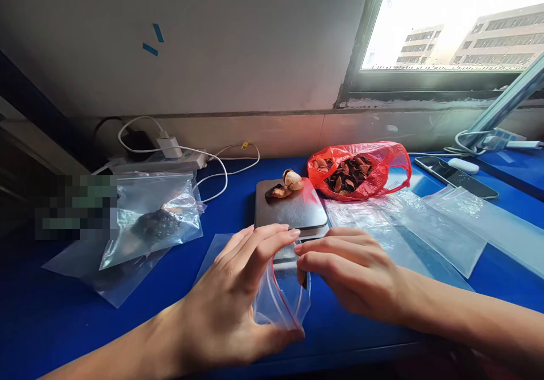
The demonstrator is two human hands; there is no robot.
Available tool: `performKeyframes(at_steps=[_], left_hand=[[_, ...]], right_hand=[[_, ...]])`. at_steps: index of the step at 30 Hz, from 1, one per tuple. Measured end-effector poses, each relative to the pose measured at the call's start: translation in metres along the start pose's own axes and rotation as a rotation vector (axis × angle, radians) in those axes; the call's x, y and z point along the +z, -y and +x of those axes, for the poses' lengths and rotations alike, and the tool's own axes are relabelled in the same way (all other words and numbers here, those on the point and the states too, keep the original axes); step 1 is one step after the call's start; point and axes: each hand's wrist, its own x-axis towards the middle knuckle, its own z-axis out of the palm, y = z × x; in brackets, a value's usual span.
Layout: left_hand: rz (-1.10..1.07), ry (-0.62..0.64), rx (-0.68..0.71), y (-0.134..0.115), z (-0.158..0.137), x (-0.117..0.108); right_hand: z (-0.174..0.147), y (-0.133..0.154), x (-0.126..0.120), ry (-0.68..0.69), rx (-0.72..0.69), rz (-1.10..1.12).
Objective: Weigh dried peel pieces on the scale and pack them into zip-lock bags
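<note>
A clear zip-lock bag [272, 295] with a red seal line is gripped by my left hand [238, 295], its mouth spread between thumb and fingers. At the bag's right edge, my right hand [352, 266] is closed, and a small dark brown shell piece [302, 278] shows by its fingertips. How those fingers grip the piece is partly hidden. Just beyond both hands lies a silver scale [291, 212]. On the scale rest a pale, rounded shell piece [292, 180] and a darker brown piece [278, 191].
An open red plastic bag [386, 178] of brown shell pieces lies behind the scale. Flat clear bags [446, 232] and a phone [457, 176] lie to the right. Filled clear bags [159, 221] lie left, near a white cable [225, 176] and power strip [193, 157].
</note>
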Motion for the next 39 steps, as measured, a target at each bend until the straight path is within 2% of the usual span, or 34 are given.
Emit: performKeyframes(at_steps=[7,10,16,20,23,26,30,33,35,39], left_hand=[[-0.015,0.005,0.003,0.000,0.001,-0.001],[-0.013,0.009,0.001,0.001,0.000,0.000],[-0.046,-0.071,0.003,0.005,-0.003,0.008],[-0.029,-0.020,-0.002,0.005,0.001,0.003],[-0.060,-0.015,0.010,0.004,0.002,0.001],[-0.068,-0.056,0.045,0.001,-0.001,0.000],[-0.087,-0.076,0.033,-0.006,-0.007,-0.008],[-0.108,-0.058,0.039,-0.010,-0.007,-0.013],[-0.109,-0.059,0.059,-0.010,-0.006,-0.014],[-0.116,-0.015,0.026,-0.009,-0.006,-0.012]], right_hand=[[0.002,0.002,0.001,0.015,-0.020,-0.015],[0.003,0.003,0.000,-0.017,-0.039,-0.019],[0.001,0.007,-0.007,-0.042,-0.129,-0.183],[0.005,0.001,-0.010,-0.141,-0.033,-0.137],[0.022,-0.015,-0.007,-0.182,0.085,-0.107],[0.048,-0.034,0.001,-0.025,0.143,-0.138],[0.074,-0.051,0.012,0.191,-0.012,-0.354],[0.077,-0.058,0.019,0.330,-0.019,-0.448],[0.073,-0.062,0.023,0.380,-0.021,-0.444],[0.062,-0.065,0.030,0.368,-0.104,-0.396]])
